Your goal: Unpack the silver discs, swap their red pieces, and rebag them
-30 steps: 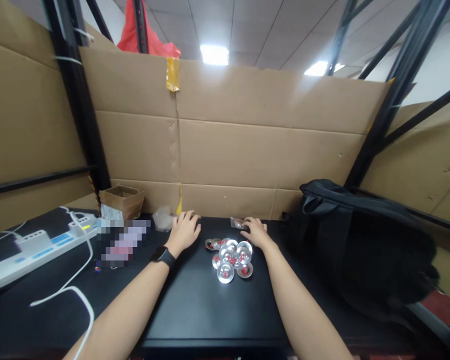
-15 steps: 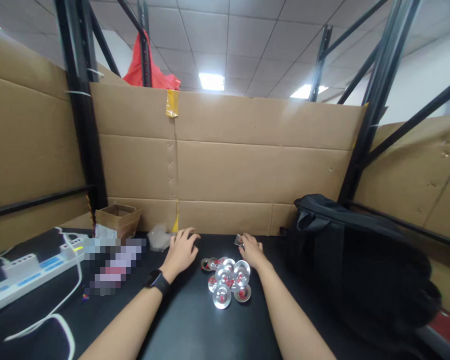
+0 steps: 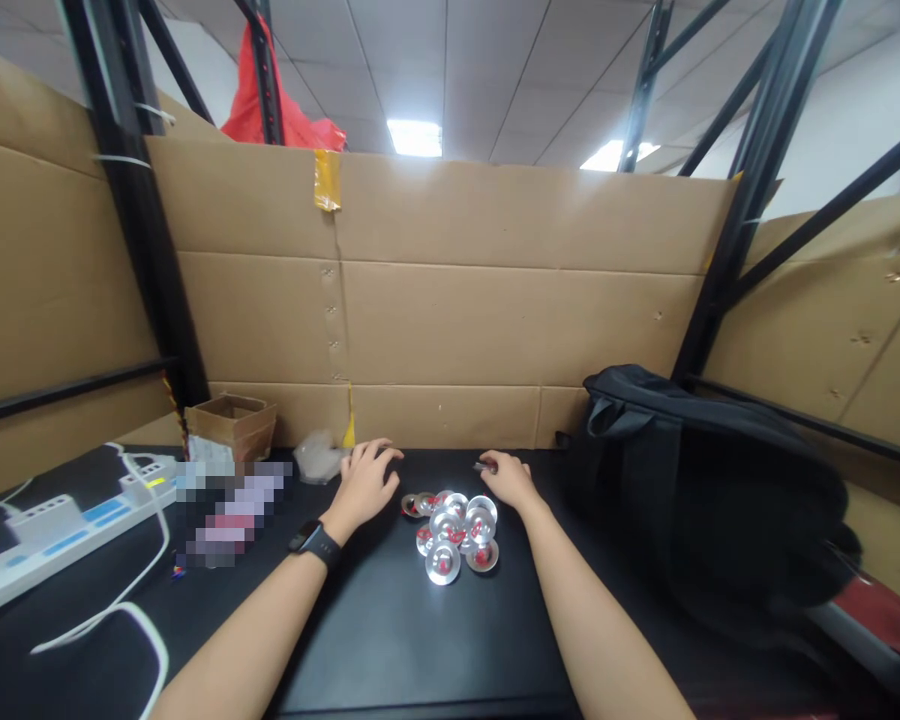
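Observation:
My left hand (image 3: pixel 366 482) rests on the black tabletop with its fingers spread and nothing in them. A dark watch (image 3: pixel 316 543) is on that wrist. My right hand (image 3: pixel 508 480) is curled at the far side of the table, its fingertips closed on a small shiny piece (image 3: pixel 484 467) that they mostly hide, so its kind is unclear. Between the hands, a little nearer to me, lies a loose heap of shiny silver discs (image 3: pixel 442 563) with raised middles and red marks. Several of them overlap. Neither hand touches the heap.
A black bag (image 3: pixel 712 500) stands at the right. On the left are a white power strip (image 3: pixel 75 545) with cables, an open cardboard box (image 3: pixel 232 425), a clear plastic bag (image 3: pixel 319 458) and a blurred-out item (image 3: pixel 232 515). A cardboard wall (image 3: pixel 450 320) closes the back.
The camera view has tipped down slightly. The small piece in my right hand shows less, more edge-on. My left hand and the heap look unmoved on the table.

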Demonstrator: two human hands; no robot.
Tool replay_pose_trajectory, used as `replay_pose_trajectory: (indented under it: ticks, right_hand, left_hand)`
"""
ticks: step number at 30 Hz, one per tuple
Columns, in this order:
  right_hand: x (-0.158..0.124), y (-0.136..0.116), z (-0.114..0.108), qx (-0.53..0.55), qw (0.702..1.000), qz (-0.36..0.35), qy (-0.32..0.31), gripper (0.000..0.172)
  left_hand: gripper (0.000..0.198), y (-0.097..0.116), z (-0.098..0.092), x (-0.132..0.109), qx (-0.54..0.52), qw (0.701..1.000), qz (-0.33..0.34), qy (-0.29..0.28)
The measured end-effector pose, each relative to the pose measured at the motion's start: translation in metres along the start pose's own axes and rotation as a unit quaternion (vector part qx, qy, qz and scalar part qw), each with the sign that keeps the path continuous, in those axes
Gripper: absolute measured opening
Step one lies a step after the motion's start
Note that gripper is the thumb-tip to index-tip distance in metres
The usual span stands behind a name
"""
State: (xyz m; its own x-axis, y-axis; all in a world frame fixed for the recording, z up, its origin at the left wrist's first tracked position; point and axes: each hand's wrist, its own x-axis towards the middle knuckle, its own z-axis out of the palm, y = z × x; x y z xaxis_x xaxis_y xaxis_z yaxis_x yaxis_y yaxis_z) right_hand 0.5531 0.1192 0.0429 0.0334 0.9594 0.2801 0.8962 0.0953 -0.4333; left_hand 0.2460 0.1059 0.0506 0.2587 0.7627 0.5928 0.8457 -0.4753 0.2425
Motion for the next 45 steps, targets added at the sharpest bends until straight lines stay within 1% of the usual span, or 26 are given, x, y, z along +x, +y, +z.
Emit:
replay_pose_trajectory:
  ticks: [3,6,10,14,17,20,22,25,27,28,30,32,35,38,40,43,45]
  right_hand:
    - [-0.002,0.005,0.001,0.016,0.998,0.013,0.055,0.033]
    - [0.0,0.014,0.004,0.04,0.995,0.021,0.084,0.031]
    - [0.006,0.023,0.008,0.157,0.981,-0.005,0.118,0.029]
    - [0.008,0.018,0.009,0.281,0.948,-0.046,0.143,0.03]
    - [0.004,0.003,0.004,0.343,0.924,-0.086,0.143,0.033]
    - [-0.005,-0.023,-0.004,0.372,0.908,-0.134,0.141,0.033]
    - [-0.014,-0.043,-0.008,0.379,0.902,-0.157,0.136,0.032]
    - [-0.029,-0.07,-0.013,0.358,0.905,-0.195,0.119,0.033]
    - [-0.036,-0.081,-0.013,0.352,0.905,-0.213,0.107,0.033]
    - [-0.038,-0.085,-0.013,0.355,0.903,-0.218,0.1,0.033]
    - [-0.039,-0.087,-0.011,0.373,0.899,-0.212,0.084,0.035]
    - [-0.038,-0.085,-0.008,0.407,0.892,-0.185,0.069,0.038]
    - [-0.034,-0.079,-0.003,0.467,0.872,-0.138,0.051,0.042]
    - [-0.031,-0.075,-0.001,0.512,0.852,-0.107,0.033,0.044]
    - [-0.031,-0.075,-0.001,0.525,0.845,-0.091,0.036,0.045]
    - [-0.031,-0.075,-0.003,0.525,0.845,-0.081,0.059,0.043]
    - [-0.032,-0.076,-0.004,0.528,0.843,-0.073,0.075,0.043]
  left_hand:
    - [0.029,0.002,-0.002,0.0,-0.007,1.0,-0.01,0.012]
    - [0.028,0.001,-0.002,0.001,-0.011,1.0,-0.01,0.009]
    - [0.033,0.001,-0.001,0.001,-0.02,1.0,-0.007,0.011]
    - [0.044,0.006,-0.005,0.001,-0.042,0.999,-0.006,0.02]
    - [0.044,0.011,-0.012,0.003,-0.091,0.996,0.023,0.007]
    - [0.043,0.017,-0.02,0.005,-0.193,0.98,0.05,-0.006]
    - [0.047,0.022,-0.023,0.005,-0.277,0.959,0.051,-0.033]
    - [0.052,0.03,-0.024,0.005,-0.389,0.917,0.043,-0.084]
    - [0.045,0.033,-0.021,0.004,-0.438,0.892,0.045,-0.106]
    - [0.039,0.034,-0.019,0.004,-0.45,0.885,0.047,-0.113]
    - [0.036,0.033,-0.014,0.005,-0.455,0.881,0.038,-0.121]
    - [0.043,0.029,-0.008,0.007,-0.458,0.881,0.008,-0.12]
    - [0.046,0.024,-0.002,0.01,-0.477,0.869,-0.043,-0.125]
    - [0.043,0.017,0.001,0.01,-0.464,0.874,-0.059,-0.133]
    - [0.04,0.013,0.001,0.009,-0.44,0.885,-0.06,-0.136]
    - [0.035,0.012,0.003,0.008,-0.409,0.901,-0.065,-0.129]
    - [0.032,0.016,0.005,0.008,-0.417,0.9,-0.062,-0.111]
